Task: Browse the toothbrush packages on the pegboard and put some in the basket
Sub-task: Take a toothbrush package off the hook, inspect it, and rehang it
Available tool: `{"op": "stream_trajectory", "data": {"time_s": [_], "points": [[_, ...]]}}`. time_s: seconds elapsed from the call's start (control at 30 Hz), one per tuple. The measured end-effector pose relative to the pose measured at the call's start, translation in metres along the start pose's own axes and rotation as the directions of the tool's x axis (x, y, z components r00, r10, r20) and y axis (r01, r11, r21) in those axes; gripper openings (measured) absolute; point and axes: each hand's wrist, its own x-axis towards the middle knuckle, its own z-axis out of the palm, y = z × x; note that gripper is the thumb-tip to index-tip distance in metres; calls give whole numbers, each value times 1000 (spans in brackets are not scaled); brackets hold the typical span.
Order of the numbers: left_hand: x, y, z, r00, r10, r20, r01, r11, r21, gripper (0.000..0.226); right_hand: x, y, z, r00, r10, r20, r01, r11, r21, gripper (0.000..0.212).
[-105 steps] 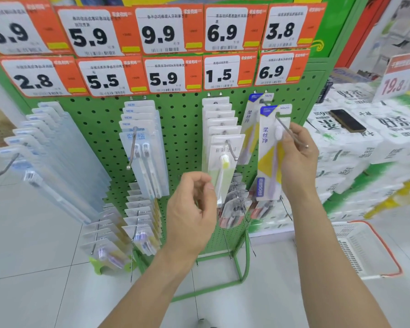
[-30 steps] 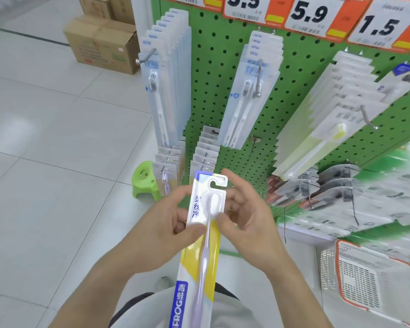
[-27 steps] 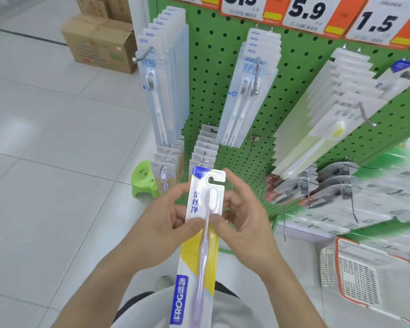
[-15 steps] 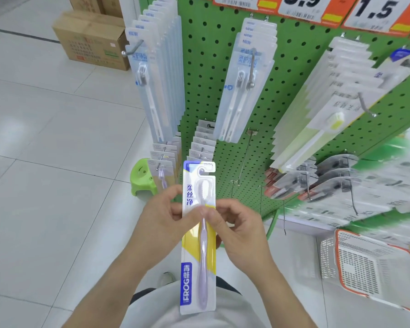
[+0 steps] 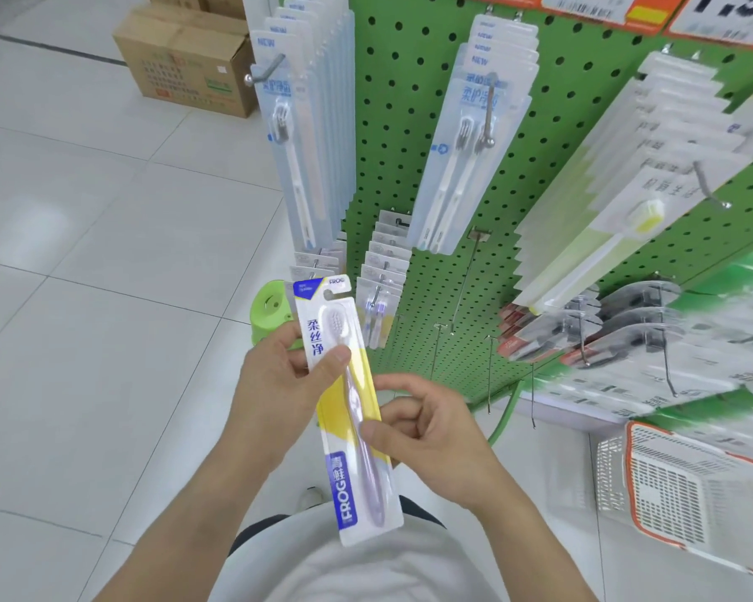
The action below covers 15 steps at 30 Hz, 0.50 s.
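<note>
I hold a white, yellow and blue FROG toothbrush package [image 5: 348,410] upright in front of my chest. My left hand [image 5: 279,384] pinches its upper part, thumb on the front. My right hand [image 5: 427,432] pinches its right edge lower down, fingers curled. Beyond it stands the green pegboard [image 5: 414,102] with rows of hanging toothbrush packages [image 5: 470,141]. The white basket with an orange rim [image 5: 687,484] lies on the floor at the lower right, blurred.
Bare metal pegs [image 5: 466,280] stick out of the board's lower middle. A green plastic stool [image 5: 270,315] stands by the board's foot. Cardboard boxes [image 5: 188,58] sit on the tiled floor at the upper left. Orange price tags [image 5: 653,10] line the top.
The package came off its peg with my right hand, and both hands now hold it. In the last second my right hand slid down its edge and the package tilted slightly.
</note>
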Motion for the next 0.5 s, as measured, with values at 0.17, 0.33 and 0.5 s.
{"op": "stream_trajectory", "data": {"time_s": [0.17, 0.33, 0.5], "points": [[-1, 3, -5, 986, -22, 163, 29, 999, -43, 29, 5, 4, 5, 997, -43, -61, 48, 995, 88, 32], [-2, -1, 0, 997, -33, 73, 41, 993, -113, 23, 3, 7, -2, 1000, 8, 25, -9, 999, 48, 31], [1, -6, 5, 995, -52, 85, 62, 991, -122, 26, 1, 7, -3, 999, 0, 42, 1, 1000, -22, 21]]}}
